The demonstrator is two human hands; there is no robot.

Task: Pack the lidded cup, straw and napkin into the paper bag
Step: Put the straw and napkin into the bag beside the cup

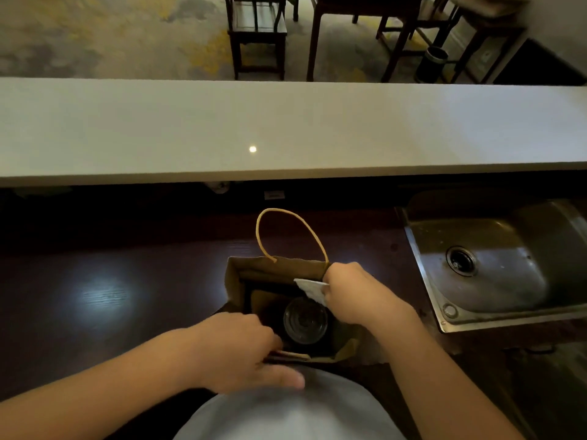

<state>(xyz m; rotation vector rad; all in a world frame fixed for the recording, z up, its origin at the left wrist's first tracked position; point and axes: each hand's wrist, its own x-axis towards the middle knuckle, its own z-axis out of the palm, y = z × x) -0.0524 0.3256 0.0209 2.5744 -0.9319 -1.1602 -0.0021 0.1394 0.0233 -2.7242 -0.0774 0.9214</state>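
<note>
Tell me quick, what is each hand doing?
Left hand: closed on the near edge of the paper bag, holding it open.
Right hand: closed on the white napkin, over the bag's opening.

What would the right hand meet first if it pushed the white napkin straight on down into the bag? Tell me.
Most likely the clear plastic lid of the cup, standing inside the open brown paper bag. The right hand holds the white napkin just above and beside it, though depth is hard to judge here.
</note>
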